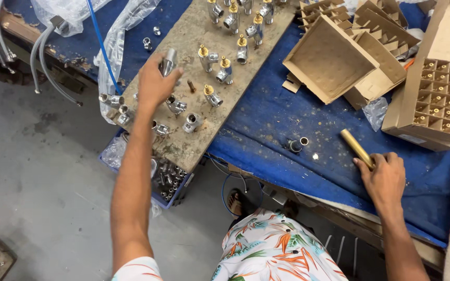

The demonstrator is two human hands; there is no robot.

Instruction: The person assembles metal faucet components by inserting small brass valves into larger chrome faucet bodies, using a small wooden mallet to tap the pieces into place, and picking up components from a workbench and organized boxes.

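Blue worktop (298,119) spread below us: our left hand (152,83) clenched a slick, heavy chrome fitting (168,61) mid-body at eleven o'clock; our right hand (386,177) gripped a stiff brass rod (357,147).

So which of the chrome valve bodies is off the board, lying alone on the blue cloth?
The chrome valve body lying alone on the blue cloth, between the board and the right hand.
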